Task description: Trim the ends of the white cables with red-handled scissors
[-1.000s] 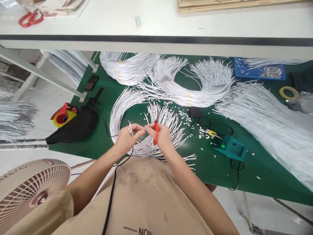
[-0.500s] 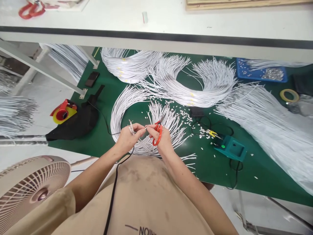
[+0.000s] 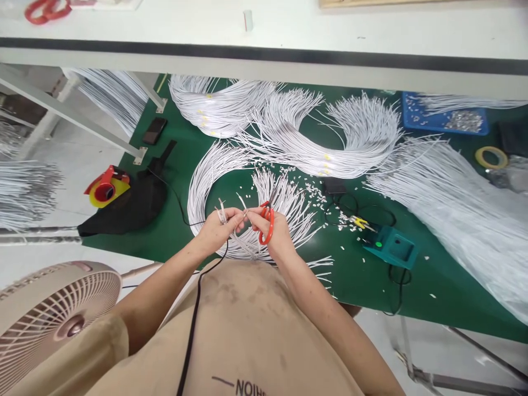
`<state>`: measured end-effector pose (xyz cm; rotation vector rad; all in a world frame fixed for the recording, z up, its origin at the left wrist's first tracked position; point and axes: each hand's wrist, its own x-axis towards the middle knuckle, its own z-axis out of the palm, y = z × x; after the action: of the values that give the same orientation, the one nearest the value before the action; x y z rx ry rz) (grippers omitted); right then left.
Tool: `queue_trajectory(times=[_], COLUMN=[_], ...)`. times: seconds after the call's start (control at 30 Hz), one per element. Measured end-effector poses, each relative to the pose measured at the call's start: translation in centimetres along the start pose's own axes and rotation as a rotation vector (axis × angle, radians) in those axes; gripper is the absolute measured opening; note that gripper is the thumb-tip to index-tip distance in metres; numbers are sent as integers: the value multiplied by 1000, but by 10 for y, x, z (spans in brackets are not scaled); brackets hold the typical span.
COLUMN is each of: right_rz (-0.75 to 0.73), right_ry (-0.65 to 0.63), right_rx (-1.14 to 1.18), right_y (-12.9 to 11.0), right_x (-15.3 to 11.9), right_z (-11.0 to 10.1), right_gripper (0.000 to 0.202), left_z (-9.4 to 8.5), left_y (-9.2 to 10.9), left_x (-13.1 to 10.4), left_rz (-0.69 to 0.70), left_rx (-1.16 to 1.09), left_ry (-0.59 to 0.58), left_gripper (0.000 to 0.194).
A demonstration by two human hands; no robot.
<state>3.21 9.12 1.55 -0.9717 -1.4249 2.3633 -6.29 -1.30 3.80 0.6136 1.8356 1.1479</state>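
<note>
My left hand (image 3: 218, 228) is closed on white wires, whose ends (image 3: 221, 208) stick up between its fingers. In my right hand (image 3: 274, 231) lies a pair of red-handled scissors (image 3: 270, 223), their dark blades pointing away from me. The fingertips of both hands meet, pinching a wire end (image 3: 243, 204) between them. Under and around my hands a curved bundle of white wires (image 3: 198, 192) lies on the green mat. Its loose ends (image 3: 292, 203) fan out beyond my right hand, with small white bits (image 3: 315, 192) scattered beside them.
More white wire bundles (image 3: 313, 157) lie farther back. At the right are a teal device (image 3: 390, 247), a blue tray (image 3: 429, 124), a tape roll (image 3: 490, 158) and plastic-wrapped wires (image 3: 474, 220). A tape dispenser (image 3: 108, 187) and fan (image 3: 70, 324) stand left. A white shelf (image 3: 264, 41) spans the far side.
A wire end now sticks up above my joined fingertips. My hands stay almost in place, and the scissors remain in my right hand. The whole view has shifted slightly.
</note>
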Motion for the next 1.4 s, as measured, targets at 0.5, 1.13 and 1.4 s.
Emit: queue_trajectory(times=[0.5, 1.13, 1.4], right_rz=[-10, -264, -263], right_ry=[-20, -11, -23], right_rx=[-14, -1358, -1479], right_y=[-4, 3, 3], right_x=[-5, -5, -4], right_z=[-3, -15, -15], right_gripper=[19, 24, 27], left_z=[3, 3, 0], left_y=[-3, -7, -11], left_x=[0, 2, 3], left_rz=[-17, -14, 11], left_rx=[-261, -132, -97], left_ry=[39, 185, 206], left_gripper=[25, 19, 19])
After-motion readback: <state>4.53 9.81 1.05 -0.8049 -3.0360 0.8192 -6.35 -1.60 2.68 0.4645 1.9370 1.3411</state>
